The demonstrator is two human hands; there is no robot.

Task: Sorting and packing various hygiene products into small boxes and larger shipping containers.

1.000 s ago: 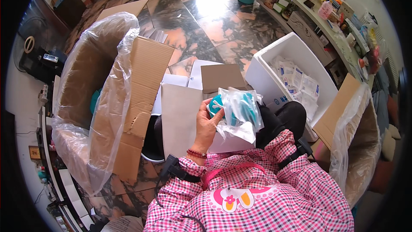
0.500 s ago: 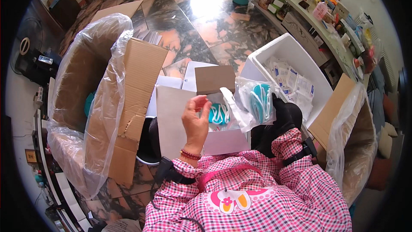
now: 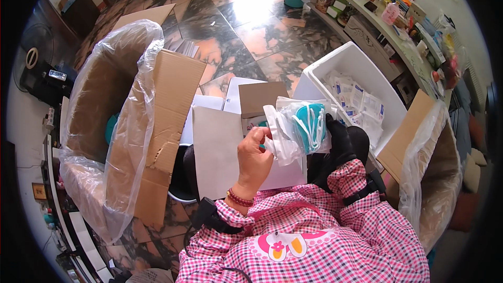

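The left hand [image 3: 255, 156] pinches the flap [image 3: 279, 136] of a mask packet [image 3: 309, 126]; the black-gloved right hand [image 3: 341, 144] grips its side. From here it looks light, soft, slippery, best held by edges.

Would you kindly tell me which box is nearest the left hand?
The white carton, right behind the left hand in this view; the foam box, left lined box and right lined box all stand farther out.
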